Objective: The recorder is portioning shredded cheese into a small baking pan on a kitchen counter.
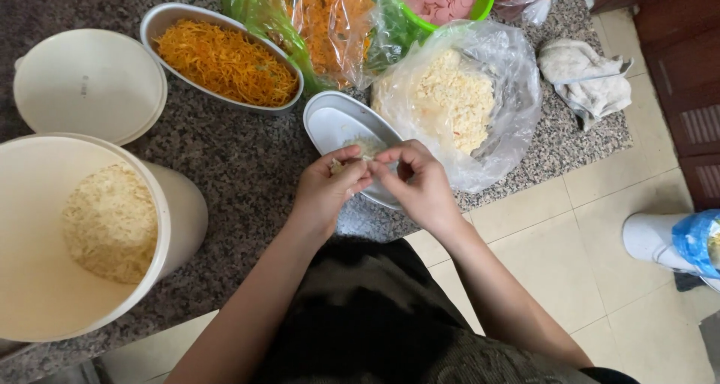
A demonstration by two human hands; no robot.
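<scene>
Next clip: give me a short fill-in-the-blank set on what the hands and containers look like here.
1. The left hand and right hand pinch a pale lump of food above the ____ oval metal tray.
2. The other oval metal tray holds shredded food coloured ____.
3. The big cream plastic bucket has its round lid lying ____ it on the granite counter.
4. The clear plastic bag holds pale yellow ____.

Missing words: nearly empty; orange; beside; crumbly food
</scene>
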